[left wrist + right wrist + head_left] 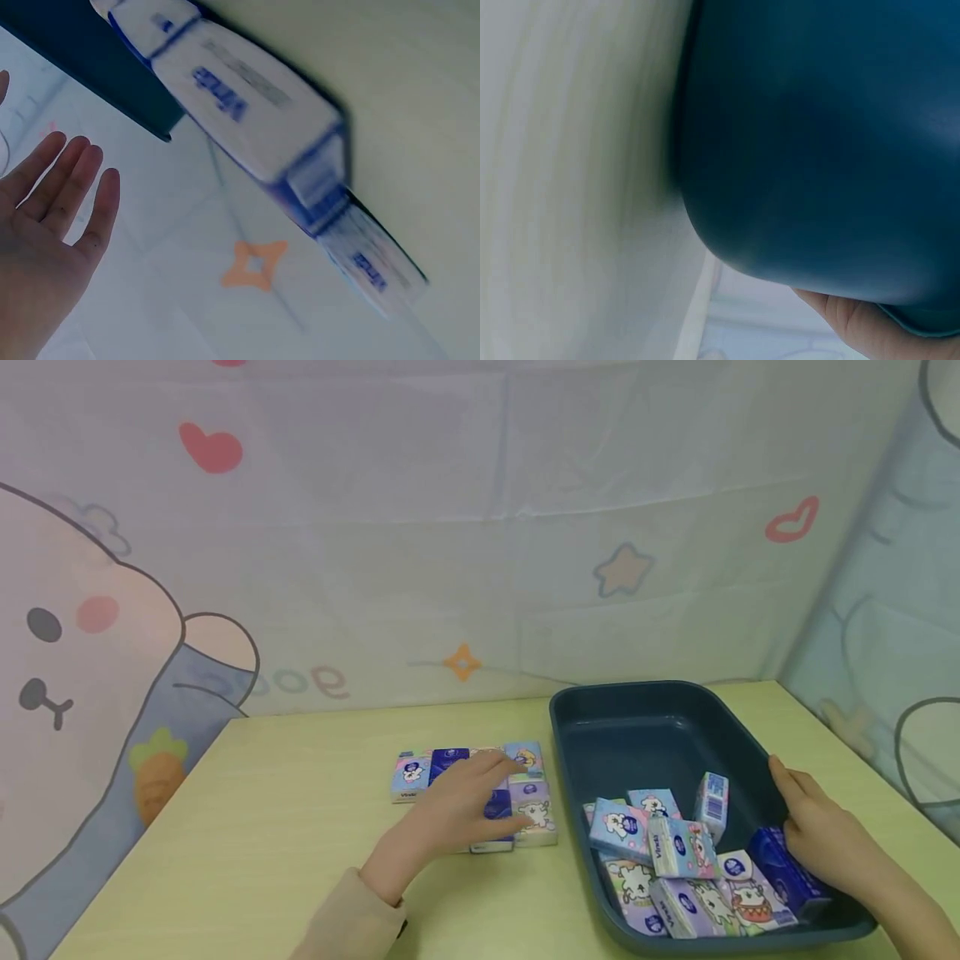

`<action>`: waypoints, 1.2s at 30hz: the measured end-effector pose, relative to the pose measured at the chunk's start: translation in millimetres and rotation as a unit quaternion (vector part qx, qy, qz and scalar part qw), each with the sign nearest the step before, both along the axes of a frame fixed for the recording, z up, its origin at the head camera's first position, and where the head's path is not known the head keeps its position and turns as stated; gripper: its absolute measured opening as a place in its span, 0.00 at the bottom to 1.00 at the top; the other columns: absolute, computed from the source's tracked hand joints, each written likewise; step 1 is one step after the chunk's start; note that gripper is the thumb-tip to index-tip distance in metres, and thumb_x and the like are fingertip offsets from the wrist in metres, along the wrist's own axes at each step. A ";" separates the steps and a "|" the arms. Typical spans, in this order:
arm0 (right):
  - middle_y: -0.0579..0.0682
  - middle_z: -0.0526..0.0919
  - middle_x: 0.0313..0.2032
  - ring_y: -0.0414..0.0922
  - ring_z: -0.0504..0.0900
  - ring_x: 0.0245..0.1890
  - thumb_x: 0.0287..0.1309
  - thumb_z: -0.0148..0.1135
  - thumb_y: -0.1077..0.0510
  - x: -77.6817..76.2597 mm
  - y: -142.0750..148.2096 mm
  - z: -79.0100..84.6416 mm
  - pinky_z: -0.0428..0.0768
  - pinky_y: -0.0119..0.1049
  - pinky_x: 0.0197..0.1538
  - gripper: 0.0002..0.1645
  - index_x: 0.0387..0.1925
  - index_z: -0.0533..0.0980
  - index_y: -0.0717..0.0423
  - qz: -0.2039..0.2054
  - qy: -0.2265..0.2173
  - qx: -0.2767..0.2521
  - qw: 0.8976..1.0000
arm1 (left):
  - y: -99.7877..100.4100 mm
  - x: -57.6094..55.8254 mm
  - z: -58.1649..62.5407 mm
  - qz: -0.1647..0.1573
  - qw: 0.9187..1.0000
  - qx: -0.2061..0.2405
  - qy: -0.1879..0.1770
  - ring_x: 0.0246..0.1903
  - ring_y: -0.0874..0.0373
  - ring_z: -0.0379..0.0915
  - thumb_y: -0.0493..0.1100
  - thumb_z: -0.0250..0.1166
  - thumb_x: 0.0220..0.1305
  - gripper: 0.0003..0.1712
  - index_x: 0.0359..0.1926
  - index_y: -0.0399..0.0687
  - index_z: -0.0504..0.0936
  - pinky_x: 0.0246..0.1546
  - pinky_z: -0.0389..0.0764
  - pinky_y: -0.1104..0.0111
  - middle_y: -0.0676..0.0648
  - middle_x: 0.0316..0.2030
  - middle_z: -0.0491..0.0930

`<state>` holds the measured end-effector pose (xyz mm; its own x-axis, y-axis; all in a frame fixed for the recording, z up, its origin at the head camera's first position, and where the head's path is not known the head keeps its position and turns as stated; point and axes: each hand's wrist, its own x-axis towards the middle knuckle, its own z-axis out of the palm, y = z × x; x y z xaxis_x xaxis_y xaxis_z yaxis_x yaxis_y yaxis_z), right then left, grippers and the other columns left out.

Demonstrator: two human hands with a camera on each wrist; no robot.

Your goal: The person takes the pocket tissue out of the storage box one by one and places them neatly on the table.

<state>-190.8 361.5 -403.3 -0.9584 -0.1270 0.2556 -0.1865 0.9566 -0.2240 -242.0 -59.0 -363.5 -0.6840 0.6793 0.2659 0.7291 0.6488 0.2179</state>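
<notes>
My left hand (468, 802) is over a block of small tissue packs (536, 818) on the table, partly covering them. The left wrist view shows its fingers (71, 176) straight and slightly spread, apart from the tissue packs (240, 97). The packs stand close together in rows, some light with cartoon prints, some dark blue. On the right, my right hand (832, 835) grips the side rim of a dark blue-green plastic bin (630, 710). Inside its near half lies a loose heap of tissue packs (682, 847), with a dark blue pack (787, 872) beside the right hand.
The light wooden table (300, 827) reaches back to a hanging cloth (420, 568) printed with hearts, stars and a cartoon animal. The bin's left wall stands close to the packs on the table. Another cloth (885, 652) hangs along the right side.
</notes>
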 end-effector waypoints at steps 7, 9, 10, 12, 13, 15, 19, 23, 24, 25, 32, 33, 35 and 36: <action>0.78 0.64 0.55 0.75 0.72 0.48 0.50 0.49 0.74 0.1 0.5 1.2 0.77 0.64 0.42 0.42 0.68 0.48 0.80 -0.004 -0.007 0.002 1.000 | 31.9 2.8 -1.3 -0.020 0.999 -0.018 -0.029 0.66 0.52 0.66 0.65 0.61 0.60 0.39 0.66 0.51 0.68 0.66 0.68 0.59 0.48 0.65 0.70; 0.77 0.64 0.56 0.75 0.72 0.49 0.50 0.49 0.74 0.1 0.4 1.2 0.77 0.64 0.42 0.42 0.67 0.48 0.80 -0.003 -0.005 0.002 1.000 | 41.3 4.1 -2.8 -0.029 0.999 -0.021 -0.022 0.66 0.54 0.66 0.66 0.61 0.59 0.40 0.67 0.52 0.68 0.66 0.68 0.61 0.50 0.65 0.71; 0.77 0.64 0.56 0.75 0.72 0.49 0.50 0.49 0.74 0.0 0.2 1.2 0.76 0.65 0.43 0.42 0.67 0.48 0.80 -0.003 -0.005 0.002 1.000 | 45.7 5.0 -3.2 -0.034 0.999 -0.023 -0.020 0.66 0.55 0.66 0.67 0.61 0.59 0.41 0.68 0.53 0.67 0.66 0.68 0.61 0.51 0.65 0.70; 0.77 0.64 0.55 0.75 0.72 0.49 0.50 0.49 0.74 -0.3 -0.1 1.2 0.76 0.64 0.43 0.42 0.67 0.48 0.80 -0.002 -0.003 0.002 1.000 | 54.7 7.3 -2.5 -0.041 0.998 -0.031 -0.026 0.67 0.55 0.65 0.68 0.60 0.59 0.42 0.69 0.54 0.66 0.67 0.68 0.61 0.51 0.66 0.69; 0.77 0.64 0.55 0.75 0.72 0.49 0.50 0.49 0.74 -0.5 -0.2 1.2 0.76 0.64 0.43 0.42 0.67 0.48 0.80 -0.002 -0.002 0.002 1.000 | 59.2 8.2 -2.1 -0.044 0.998 -0.034 -0.028 0.67 0.55 0.64 0.68 0.60 0.59 0.42 0.69 0.55 0.65 0.67 0.67 0.61 0.52 0.67 0.69; 0.77 0.64 0.55 0.75 0.72 0.49 0.50 0.49 0.74 -0.7 -0.4 1.2 0.77 0.64 0.42 0.42 0.67 0.49 0.80 0.000 0.000 0.000 1.000 | 67.4 9.9 -0.7 -0.053 0.997 -0.036 -0.037 0.67 0.57 0.64 0.68 0.60 0.59 0.42 0.69 0.56 0.64 0.67 0.68 0.63 0.52 0.67 0.68; 0.77 0.64 0.55 0.75 0.72 0.49 0.50 0.49 0.74 -1.2 -0.6 1.2 0.77 0.64 0.43 0.42 0.67 0.49 0.80 0.001 0.000 0.000 1.000 | 82.8 9.3 -0.5 -0.072 0.995 -0.041 -0.057 0.65 0.59 0.66 0.67 0.61 0.59 0.42 0.69 0.54 0.66 0.65 0.69 0.67 0.53 0.66 0.69; 0.78 0.64 0.55 0.75 0.72 0.49 0.50 0.49 0.74 -1.7 -0.3 1.6 0.77 0.64 0.42 0.42 0.67 0.49 0.80 0.001 -0.001 0.000 1.000 | 94.2 7.3 -1.3 -0.085 0.993 -0.054 -0.059 0.61 0.62 0.70 0.64 0.63 0.58 0.40 0.66 0.50 0.68 0.62 0.70 0.73 0.53 0.62 0.72; 0.78 0.64 0.55 0.75 0.72 0.49 0.50 0.49 0.74 -1.8 -0.2 1.7 0.77 0.64 0.42 0.42 0.67 0.49 0.80 0.001 -0.003 0.000 1.000 | 96.5 7.0 -1.5 -0.087 0.993 -0.058 -0.059 0.60 0.62 0.70 0.64 0.64 0.58 0.40 0.66 0.50 0.69 0.62 0.70 0.74 0.53 0.61 0.73; 0.78 0.64 0.55 0.75 0.72 0.48 0.50 0.49 0.74 -1.8 -0.1 1.8 0.77 0.64 0.42 0.42 0.67 0.48 0.80 0.001 -0.003 0.000 1.000 | 98.5 6.8 -1.8 -0.086 0.993 -0.064 -0.056 0.59 0.63 0.71 0.63 0.64 0.58 0.39 0.66 0.51 0.69 0.61 0.71 0.75 0.53 0.61 0.73; 0.78 0.64 0.55 0.75 0.73 0.48 0.49 0.50 0.74 -0.8 0.6 1.1 0.77 0.64 0.41 0.43 0.67 0.48 0.80 0.000 -0.004 0.002 1.000 | 109.3 7.4 -0.3 -0.078 0.990 -0.099 -0.062 0.54 0.66 0.73 0.60 0.67 0.56 0.39 0.65 0.51 0.70 0.57 0.72 0.78 0.55 0.58 0.74; 0.78 0.64 0.55 0.75 0.72 0.48 0.49 0.50 0.74 -0.8 0.7 0.9 0.77 0.64 0.42 0.43 0.67 0.48 0.80 0.000 -0.004 0.003 1.000 | 110.8 7.4 0.5 -0.075 0.990 -0.104 -0.064 0.53 0.66 0.73 0.59 0.67 0.56 0.39 0.65 0.51 0.70 0.57 0.72 0.78 0.55 0.58 0.74; 0.77 0.64 0.55 0.75 0.72 0.48 0.49 0.50 0.74 -0.8 0.8 0.6 0.76 0.64 0.42 0.43 0.68 0.48 0.80 -0.001 -0.004 0.003 1.000 | 113.5 7.5 1.3 -0.071 0.989 -0.116 -0.066 0.52 0.66 0.73 0.57 0.68 0.55 0.38 0.65 0.52 0.70 0.56 0.73 0.77 0.55 0.57 0.75; 0.77 0.63 0.55 0.75 0.72 0.49 0.50 0.50 0.74 -0.9 0.8 0.4 0.76 0.65 0.43 0.43 0.68 0.48 0.80 -0.001 -0.006 0.002 1.000 | 114.8 7.6 1.4 -0.068 0.988 -0.123 -0.064 0.52 0.66 0.73 0.57 0.68 0.55 0.38 0.65 0.53 0.70 0.55 0.73 0.77 0.56 0.56 0.75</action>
<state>-191.7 362.3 -402.8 -0.9616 -0.1255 0.2440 -0.1815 0.9579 -0.2224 -234.4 55.8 -362.1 -0.5987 0.8010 -0.0026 0.7901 0.5911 0.1621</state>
